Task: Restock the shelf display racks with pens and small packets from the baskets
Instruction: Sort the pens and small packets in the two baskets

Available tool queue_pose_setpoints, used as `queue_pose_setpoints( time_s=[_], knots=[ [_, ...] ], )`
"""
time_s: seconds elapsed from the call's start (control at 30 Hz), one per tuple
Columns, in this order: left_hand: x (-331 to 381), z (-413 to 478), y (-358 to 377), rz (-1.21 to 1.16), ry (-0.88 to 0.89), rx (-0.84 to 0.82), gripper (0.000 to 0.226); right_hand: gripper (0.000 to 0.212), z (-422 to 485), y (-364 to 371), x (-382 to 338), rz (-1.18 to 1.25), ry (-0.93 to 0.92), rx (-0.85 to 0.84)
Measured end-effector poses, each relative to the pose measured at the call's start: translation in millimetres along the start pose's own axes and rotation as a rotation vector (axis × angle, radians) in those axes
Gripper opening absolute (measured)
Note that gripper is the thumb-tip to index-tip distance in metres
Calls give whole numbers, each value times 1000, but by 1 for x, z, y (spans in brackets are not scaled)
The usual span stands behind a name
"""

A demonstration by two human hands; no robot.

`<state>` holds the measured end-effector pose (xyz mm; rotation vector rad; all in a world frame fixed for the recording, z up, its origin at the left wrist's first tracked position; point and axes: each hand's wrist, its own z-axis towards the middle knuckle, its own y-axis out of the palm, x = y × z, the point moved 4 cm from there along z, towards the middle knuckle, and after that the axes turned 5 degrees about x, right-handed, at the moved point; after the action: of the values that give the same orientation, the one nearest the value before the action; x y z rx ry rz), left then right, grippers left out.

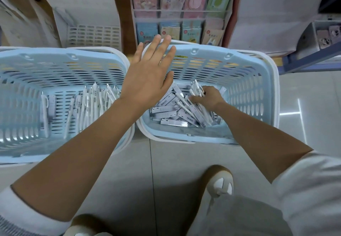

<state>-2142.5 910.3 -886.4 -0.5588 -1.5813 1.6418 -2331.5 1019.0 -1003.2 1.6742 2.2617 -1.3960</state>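
Two light blue baskets stand side by side on the floor. The left basket point(60, 60) holds several white pens point(88, 104). The right basket point(247, 65) holds white pens mixed with small silver packets point(174, 123). My right hand point(207, 97) is down inside the right basket and grips a bunch of white pens point(196, 88). My left hand point(149, 73) hovers flat with straight, spread fingers above the gap between the baskets, holding nothing.
Behind the baskets a clear display rack point(181, 10) holds rows of pastel packets. A white slotted rack point(94, 36) with a white card stands at the back left. Another rack point(321, 36) sits at the right. My shoes point(220, 180) are on the grey tiled floor.
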Motion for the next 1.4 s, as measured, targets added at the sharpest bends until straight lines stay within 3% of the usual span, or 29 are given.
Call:
queue_pose_setpoints(
  time_s=[0.17, 0.27, 0.57, 0.7, 0.8, 0.9, 1.0, 1.17, 1.4],
  knots=[
    [0, 0, -1, -17, 2, 13, 54, 59, -12, -8, 0, 163, -61, -98],
    [-1, 1, -1, -27, 11, 26, 54, 36, -30, -25, -17, 202, -121, -92],
    [-28, -7, -41, -304, 0, 25, 50, 14, -114, -87, -115, 382, -377, 68],
    [-81, -40, -88, -242, -138, 104, 49, 10, -138, -58, -199, 589, -482, 42],
    [-118, -83, -101, -181, -244, 137, 48, 14, -155, 0, -258, 639, -504, -111],
    [-159, -131, -99, -121, -357, 111, 54, 15, -156, 69, -283, 569, -441, -237],
    [-192, -179, -98, 2, -460, 75, 58, 19, -143, 126, -276, 428, -265, -292],
    [-225, -226, -88, 132, -516, 16, 53, 38, -101, 182, -241, 404, 107, -252],
    [-242, -232, -89, -12, -506, 74, 51, 57, -74, 215, -231, 382, 189, -226]
  ],
)
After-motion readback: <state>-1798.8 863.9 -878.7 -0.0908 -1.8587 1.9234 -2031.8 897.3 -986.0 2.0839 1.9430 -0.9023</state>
